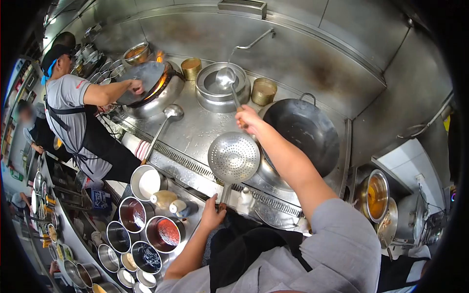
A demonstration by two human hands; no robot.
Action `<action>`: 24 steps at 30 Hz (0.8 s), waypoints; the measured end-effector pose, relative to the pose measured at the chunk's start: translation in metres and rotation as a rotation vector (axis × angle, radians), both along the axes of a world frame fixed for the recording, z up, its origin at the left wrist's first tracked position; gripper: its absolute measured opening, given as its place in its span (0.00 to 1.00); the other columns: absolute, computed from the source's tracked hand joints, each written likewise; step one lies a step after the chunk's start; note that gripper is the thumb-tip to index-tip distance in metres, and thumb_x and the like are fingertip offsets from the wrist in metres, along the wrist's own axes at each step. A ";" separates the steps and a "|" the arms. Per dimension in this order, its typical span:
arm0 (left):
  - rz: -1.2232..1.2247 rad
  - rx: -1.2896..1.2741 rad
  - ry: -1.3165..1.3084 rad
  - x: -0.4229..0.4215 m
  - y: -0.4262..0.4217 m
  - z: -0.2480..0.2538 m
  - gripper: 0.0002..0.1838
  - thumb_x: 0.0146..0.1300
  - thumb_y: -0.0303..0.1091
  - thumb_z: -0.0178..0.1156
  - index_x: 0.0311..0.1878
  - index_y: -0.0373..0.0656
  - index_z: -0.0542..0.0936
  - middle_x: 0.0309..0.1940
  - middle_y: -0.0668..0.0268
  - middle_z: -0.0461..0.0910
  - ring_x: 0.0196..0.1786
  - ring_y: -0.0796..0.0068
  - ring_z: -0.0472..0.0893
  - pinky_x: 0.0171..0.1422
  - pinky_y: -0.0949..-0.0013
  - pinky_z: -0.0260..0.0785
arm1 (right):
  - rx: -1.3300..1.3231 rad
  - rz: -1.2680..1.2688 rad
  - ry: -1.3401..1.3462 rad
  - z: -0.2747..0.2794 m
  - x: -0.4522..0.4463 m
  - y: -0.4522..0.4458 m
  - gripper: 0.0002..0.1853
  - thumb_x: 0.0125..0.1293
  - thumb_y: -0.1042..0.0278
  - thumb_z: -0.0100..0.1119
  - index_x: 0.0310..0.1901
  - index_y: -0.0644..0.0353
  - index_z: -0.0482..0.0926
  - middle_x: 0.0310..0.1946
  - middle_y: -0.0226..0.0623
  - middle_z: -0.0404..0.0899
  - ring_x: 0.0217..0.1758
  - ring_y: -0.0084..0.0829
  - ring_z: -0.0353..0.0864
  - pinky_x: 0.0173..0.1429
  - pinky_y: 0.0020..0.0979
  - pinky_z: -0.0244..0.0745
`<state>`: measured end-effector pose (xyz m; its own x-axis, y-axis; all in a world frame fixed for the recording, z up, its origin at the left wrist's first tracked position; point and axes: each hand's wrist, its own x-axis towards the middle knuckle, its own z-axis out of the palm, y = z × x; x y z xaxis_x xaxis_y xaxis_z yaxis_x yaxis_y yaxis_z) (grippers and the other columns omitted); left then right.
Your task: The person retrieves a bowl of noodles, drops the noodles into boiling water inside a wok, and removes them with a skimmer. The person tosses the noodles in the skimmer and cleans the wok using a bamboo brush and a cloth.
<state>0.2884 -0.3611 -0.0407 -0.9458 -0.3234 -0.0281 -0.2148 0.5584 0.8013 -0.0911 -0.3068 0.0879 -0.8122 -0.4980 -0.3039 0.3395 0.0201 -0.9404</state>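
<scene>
My right hand (pixel 248 118) is closed around the handle of a steel ladle (pixel 225 77). The ladle's bowl is over a round metal basin (pixel 200 90), just below a thin stream of water from a wall spout (pixel 256 38). Lower down, my left hand (pixel 213 214) grips the handle of a perforated skimmer (pixel 233 157), whose round bowl lies level above the stove's front edge. Right of the skimmer, a dark wok (pixel 303 132) sits on its burner, partly covered by my right forearm. Only a little shiny liquid shows inside it.
A co-worker (pixel 80 107) tilts another wok (pixel 142 80) over flames at left. A second ladle (pixel 173 112) rests on the stove. Several sauce pots (pixel 132 215) and squeeze bottles (pixel 163 199) stand at lower left. Tins (pixel 264 91) flank the basin; a bowl of orange liquid (pixel 376 195) stands right.
</scene>
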 end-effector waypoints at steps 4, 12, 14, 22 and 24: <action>-0.056 0.373 -0.085 0.007 0.032 0.026 0.37 0.49 0.31 0.69 0.63 0.35 0.66 0.57 0.45 0.71 0.62 0.49 0.70 0.67 0.57 0.62 | 0.344 0.090 0.128 -0.038 -0.071 -0.084 0.21 0.54 0.80 0.53 0.51 0.62 0.65 0.25 0.36 0.71 0.19 0.27 0.70 0.19 0.31 0.64; -0.222 0.027 -0.160 -0.063 0.059 -0.032 0.46 0.50 0.35 0.68 0.69 0.32 0.54 0.60 0.43 0.67 0.63 0.45 0.67 0.67 0.54 0.61 | -0.883 -0.155 -0.750 -0.008 -0.090 -0.089 0.05 0.53 0.82 0.50 0.25 0.63 0.65 0.19 0.34 0.65 0.20 0.26 0.68 0.21 0.23 0.67; -0.260 -0.055 -0.295 -0.076 0.065 -0.027 0.45 0.49 0.36 0.70 0.67 0.34 0.57 0.56 0.40 0.68 0.60 0.43 0.69 0.66 0.52 0.61 | -0.960 -0.104 -0.787 -0.004 -0.070 -0.060 0.04 0.54 0.81 0.50 0.27 0.65 0.65 0.19 0.33 0.65 0.21 0.25 0.69 0.22 0.23 0.68; -0.283 0.460 -0.253 -0.099 0.045 -0.062 0.29 0.49 0.35 0.72 0.53 0.37 0.71 0.43 0.52 0.81 0.46 0.59 0.81 0.53 0.60 0.73 | -1.031 -0.031 -0.540 0.086 0.036 0.118 0.12 0.59 0.82 0.51 0.44 0.61 0.65 0.32 0.38 0.67 0.26 0.23 0.70 0.25 0.22 0.67; -0.170 0.894 -0.212 -0.102 0.039 -0.005 0.23 0.56 0.30 0.65 0.54 0.39 0.71 0.43 0.61 0.80 0.44 0.69 0.80 0.49 0.66 0.74 | -1.063 0.037 -0.567 0.099 0.049 0.162 0.18 0.59 0.83 0.51 0.48 0.53 0.63 0.34 0.42 0.69 0.28 0.24 0.70 0.26 0.22 0.67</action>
